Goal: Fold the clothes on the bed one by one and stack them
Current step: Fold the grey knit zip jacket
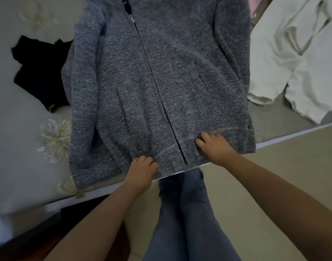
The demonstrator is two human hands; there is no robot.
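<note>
Landmark: hoodie (157,76), grey knit, zip-front, laid front-up on the bed (16,140) with its hem at the near edge. Flat and zipped so it can be folded square.

Left of hoodie: black garment (39,72), crumpled, its right side touching or tucked under the hoodie's left sleeve. Not folded yet; likely parked there to wait its turn.

On hoodie hem, left of the zip: left hand (140,172). Fingers (142,160) curled, bunching the ribbed hem; looks like a pinch, thumb hidden.

On hoodie hem, right of the zip: right hand (214,147). Fingers (204,138) curled down into the fabric, gripping the hem; can't tell the thumb's position.

Judgement: both hands on the hem either side of the zip, so they're tugging it straight or about to lift the bottom up for a fold. Symmetric grip keeps the zip line centred.

Right of hoodie: white garment (293,63), spread loosely, just beside the hoodie's right sleeve, unfolded. No stack visible, so the task looks early.
</note>
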